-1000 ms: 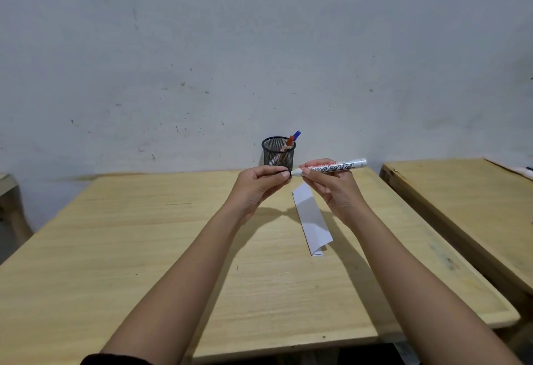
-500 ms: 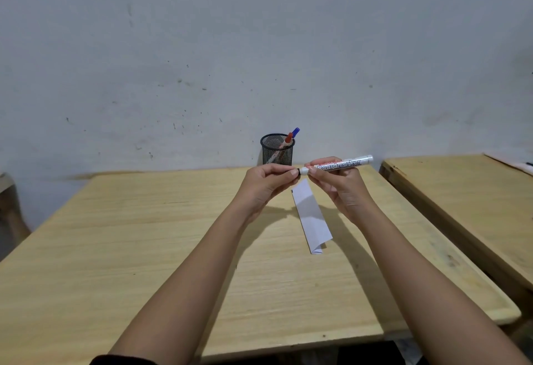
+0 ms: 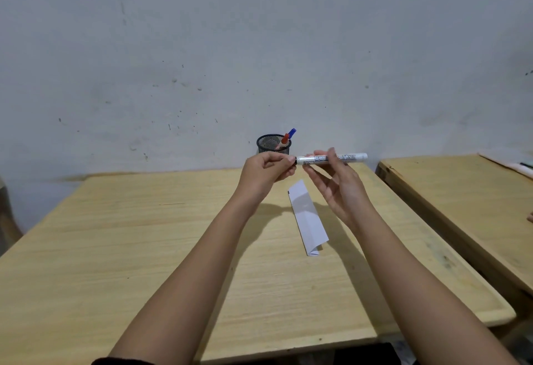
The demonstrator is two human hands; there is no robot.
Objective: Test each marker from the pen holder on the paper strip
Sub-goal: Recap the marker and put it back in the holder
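A white board marker is held level above the far side of the table. My left hand pinches its black cap end. My right hand holds the barrel lightly between thumb and fingertip, the other fingers spread below it. The folded white paper strip lies on the table under my hands. Behind them, by the wall, stands the black mesh pen holder with a red marker and a blue marker leaning in it.
The light wooden table reaches from the wall to its front edge near me. A second wooden table stands close on the right, with papers at its far end.
My right hand's grip has loosened, its lower fingers spreading away from the barrel. The marker has levelled out, and my left hand stays on the cap end.
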